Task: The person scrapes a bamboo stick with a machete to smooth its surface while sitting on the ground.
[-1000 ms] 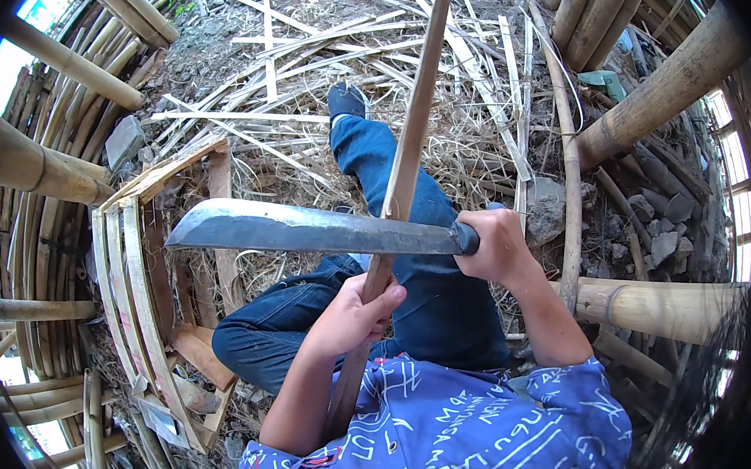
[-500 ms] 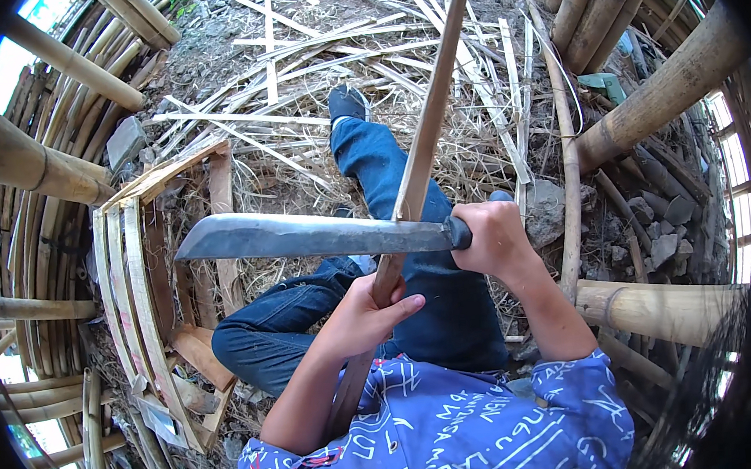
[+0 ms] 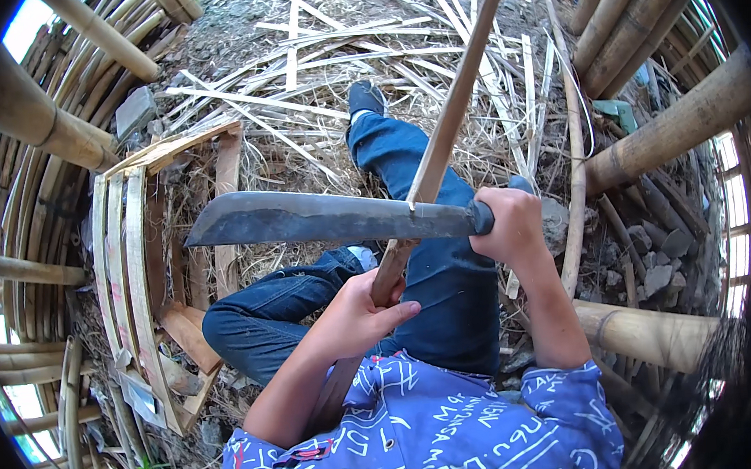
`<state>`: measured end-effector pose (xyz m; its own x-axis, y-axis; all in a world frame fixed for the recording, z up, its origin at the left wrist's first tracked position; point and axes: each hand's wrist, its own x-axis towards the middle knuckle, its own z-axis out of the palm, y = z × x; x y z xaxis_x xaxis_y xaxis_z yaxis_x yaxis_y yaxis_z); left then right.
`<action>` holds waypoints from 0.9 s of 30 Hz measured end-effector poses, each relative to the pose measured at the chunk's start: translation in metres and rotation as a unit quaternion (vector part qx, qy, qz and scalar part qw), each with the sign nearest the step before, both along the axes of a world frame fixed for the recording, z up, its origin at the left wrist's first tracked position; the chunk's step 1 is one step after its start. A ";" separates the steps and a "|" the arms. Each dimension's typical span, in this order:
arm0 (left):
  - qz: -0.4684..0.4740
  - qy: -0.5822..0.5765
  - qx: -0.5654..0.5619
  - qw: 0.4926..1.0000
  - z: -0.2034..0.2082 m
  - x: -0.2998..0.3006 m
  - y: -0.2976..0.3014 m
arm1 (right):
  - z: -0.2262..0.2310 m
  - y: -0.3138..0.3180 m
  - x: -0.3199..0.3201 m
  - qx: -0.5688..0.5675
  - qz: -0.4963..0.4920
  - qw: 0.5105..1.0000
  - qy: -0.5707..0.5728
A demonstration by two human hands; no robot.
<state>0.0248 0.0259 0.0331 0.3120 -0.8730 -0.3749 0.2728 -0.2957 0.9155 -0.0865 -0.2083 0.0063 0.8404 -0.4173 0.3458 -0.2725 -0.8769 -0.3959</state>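
Observation:
My right hand (image 3: 512,220) is wrapped round the black handle of a machete (image 3: 321,221). The broad dark blade points left, held nearly level over my legs. It crosses a long bamboo strip (image 3: 460,95), touching it just above my left hand and hiding a short length of it. My left hand (image 3: 353,314) closes round the strip below the blade, thumb toward the right. From there the strip slants up and away to the far right, and its lower end passes behind my left forearm toward my body.
Pale split strips (image 3: 294,100) and shavings litter the ground ahead. A bent wooden frame (image 3: 139,253) stands on the left. Thick bamboo poles (image 3: 675,118) enclose both sides, with rubble (image 3: 657,278) at the right. My legs in jeans (image 3: 446,291) lie below the blade.
The blade has turned, so its flat face shows broader and darker. It still crosses the strip just above my left hand. The whole view has shifted slightly; both grips are unchanged.

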 end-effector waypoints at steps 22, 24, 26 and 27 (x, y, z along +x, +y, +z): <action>-0.003 0.024 -0.018 1.000 -0.007 -0.009 0.009 | -0.012 0.005 -0.004 -0.062 -0.071 0.992 -0.083; -0.023 0.006 0.008 1.000 0.002 -0.012 0.010 | -0.004 0.003 0.002 -0.034 -0.094 0.993 -0.059; -0.003 -0.013 0.006 1.000 0.009 -0.009 0.015 | 0.005 0.003 0.001 -0.006 -0.114 0.993 -0.036; 0.017 -0.007 -0.010 1.000 0.011 -0.002 0.022 | 0.008 0.003 -0.002 -0.008 -0.092 0.995 -0.033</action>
<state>0.0224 0.0484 0.0438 0.3472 -0.8687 -0.3531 0.2701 -0.2680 0.9248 -0.0884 -0.2054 0.0144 0.7257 -0.5564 0.4048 -0.4031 -0.8206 -0.4053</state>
